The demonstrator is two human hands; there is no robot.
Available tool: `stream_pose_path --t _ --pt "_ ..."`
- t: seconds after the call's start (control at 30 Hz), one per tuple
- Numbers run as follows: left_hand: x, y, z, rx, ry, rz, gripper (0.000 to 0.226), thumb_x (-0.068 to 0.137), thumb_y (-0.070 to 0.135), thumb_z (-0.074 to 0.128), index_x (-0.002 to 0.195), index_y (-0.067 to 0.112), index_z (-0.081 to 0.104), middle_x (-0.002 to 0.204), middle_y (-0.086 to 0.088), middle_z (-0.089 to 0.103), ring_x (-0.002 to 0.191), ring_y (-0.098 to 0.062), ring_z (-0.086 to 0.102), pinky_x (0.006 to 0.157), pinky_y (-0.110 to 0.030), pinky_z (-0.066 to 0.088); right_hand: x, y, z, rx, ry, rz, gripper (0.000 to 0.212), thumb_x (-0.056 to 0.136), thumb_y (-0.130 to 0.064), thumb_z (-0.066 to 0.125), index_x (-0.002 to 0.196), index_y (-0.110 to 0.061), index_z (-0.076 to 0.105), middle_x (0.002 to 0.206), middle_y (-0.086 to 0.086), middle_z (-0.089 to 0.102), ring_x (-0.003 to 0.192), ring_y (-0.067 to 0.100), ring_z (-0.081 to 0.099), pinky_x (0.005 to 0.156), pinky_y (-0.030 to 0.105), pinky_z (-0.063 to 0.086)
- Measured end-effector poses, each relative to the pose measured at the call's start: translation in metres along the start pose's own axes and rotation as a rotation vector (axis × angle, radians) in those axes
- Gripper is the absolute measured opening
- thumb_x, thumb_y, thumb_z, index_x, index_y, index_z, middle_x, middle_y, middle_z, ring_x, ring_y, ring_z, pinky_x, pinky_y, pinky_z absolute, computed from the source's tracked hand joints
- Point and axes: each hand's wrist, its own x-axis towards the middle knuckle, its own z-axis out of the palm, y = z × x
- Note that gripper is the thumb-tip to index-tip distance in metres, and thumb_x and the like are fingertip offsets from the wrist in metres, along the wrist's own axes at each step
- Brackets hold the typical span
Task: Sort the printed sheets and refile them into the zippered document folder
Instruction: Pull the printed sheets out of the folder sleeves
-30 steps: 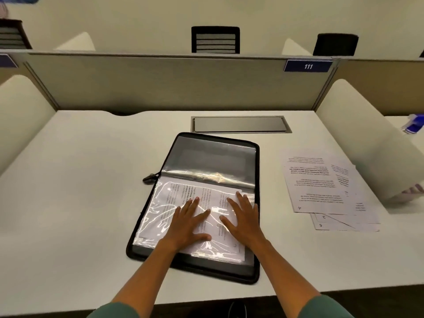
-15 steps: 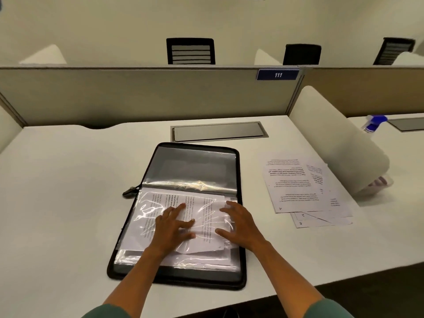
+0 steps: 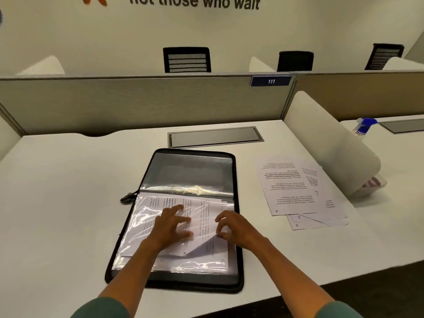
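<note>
The zippered folder (image 3: 183, 216) lies open on the table (image 3: 57, 203). Inside it, the left hand (image 3: 171, 227) presses flat, fingers spread in a wide grip, on printed sheets (image 3: 160, 207) under clear plastic. The right hand (image 3: 236, 228) pinches a narrow grip on a lifted sheet (image 3: 202, 245). Loose sheets (image 3: 296, 189) lie right of the folder, well apart.
</note>
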Motion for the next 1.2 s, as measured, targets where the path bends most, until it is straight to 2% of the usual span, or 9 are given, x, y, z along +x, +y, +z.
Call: stream_pose_path --t 0.1,0.2,0.3,0.4,0.53,0.7,0.83,1.0,1.2 --pt "0.005 0.016 -0.023 -0.06 -0.076 -0.041 0.084 0.072 0.088 0.048 0.137 0.035 0.053 0.151 0.006 0.044 0.137 -0.022 0.04 0.113 -0.051 0.032 0.009 -0.001 -0.012 0.095 0.101 -0.001 0.01 0.086 -0.026 0.075 0.093 -0.021 0.072 0.106 -0.008 0.06 0.098 0.008 0.055 0.09 0.027 0.049" --pt "0.01 0.039 -0.052 -0.202 -0.088 0.004 0.104 0.051 0.1 0.046 0.125 0.029 0.064 0.131 0.006 0.061 0.114 -0.016 0.058 0.093 -0.034 0.049 0.02 -0.001 -0.023 0.162 0.233 -0.012 0.008 0.086 -0.021 0.075 0.093 -0.018 0.073 0.093 -0.007 0.061 0.087 0.009 0.058 0.08 0.027 0.052" --pt "0.019 0.061 -0.077 -0.237 -0.104 0.074 0.092 0.045 0.092 0.064 0.104 0.023 0.074 0.107 0.004 0.071 0.09 -0.013 0.065 0.071 -0.026 0.055 0.031 -0.003 -0.034 0.246 0.361 0.006 0.01 0.086 -0.014 0.075 0.096 -0.013 0.074 0.093 0.001 0.066 0.084 0.013 0.064 0.079 0.03 0.057" --pt "0.03 0.075 -0.09 -0.119 -0.061 0.16 0.06 0.061 0.069 0.079 0.093 0.017 0.076 0.092 0.0 0.072 0.08 -0.015 0.066 0.07 -0.032 0.058 0.037 -0.006 -0.045 0.383 0.464 0.086 0.02 0.082 -0.015 0.079 0.098 -0.013 0.069 0.087 -0.003 0.067 0.078 0.009 0.065 0.073 0.015 0.054" --pt "0.044 0.092 -0.104 -0.073 0.111 0.216 0.019 0.08 0.028 0.08 0.085 0.012 0.072 0.09 -0.006 0.071 0.077 -0.014 0.063 0.064 -0.018 0.045 0.041 -0.008 -0.055 0.486 0.585 0.136 0.031 0.078 -0.018 0.082 0.1 -0.019 0.06 0.079 -0.007 0.066 0.071 0.001 0.064 0.066 0.007 0.05" --pt "0.059 0.105 -0.118 0.003 0.184 0.245 0.018 0.085 0.027 0.075 0.083 0.009 0.074 0.08 -0.007 0.071 0.07 -0.015 0.062 0.06 -0.015 0.037 0.04 -0.007 -0.066 0.653 0.669 0.179 0.034 0.084 -0.028 0.077 0.109 -0.02 0.055 0.091 -0.007 0.07 0.082 0.006 0.067 0.07 0.012 0.052" --pt "0.071 0.11 -0.128 0.047 0.227 0.267 0.022 0.088 0.028 0.072 0.084 0.007 0.076 0.077 -0.008 0.07 0.066 -0.014 0.058 0.055 -0.01 0.027 0.037 0.006 -0.068 0.745 0.742 0.29 0.01 0.098 -0.032 0.058 0.1 -0.023 0.055 0.091 -0.006 0.066 0.087 0.01 0.066 0.076 0.028 0.057" --pt "0.084 0.112 -0.131 0.051 0.241 0.299 0.023 0.09 0.027 0.071 0.086 0.005 0.077 0.08 -0.009 0.072 0.067 -0.013 0.059 0.059 -0.011 0.034 0.037 0.029 -0.062 0.766 0.509 0.244 0.014 0.1 -0.017 0.055 0.102 -0.021 0.069 0.097 0.0 0.074 0.091 0.013 0.071 0.093 0.036 0.056" --pt "0.093 0.113 -0.136 0.061 0.22 0.33 0.022 0.09 0.026 0.069 0.094 0.006 0.077 0.089 -0.009 0.074 0.078 -0.017 0.068 0.075 -0.03 0.054 0.05 0.028 -0.065 0.739 0.605 0.228 0.016 0.099 -0.009 0.056 0.106 -0.021 0.064 0.108 0.002 0.067 0.082 0.006 0.068 0.073 0.011 0.052"
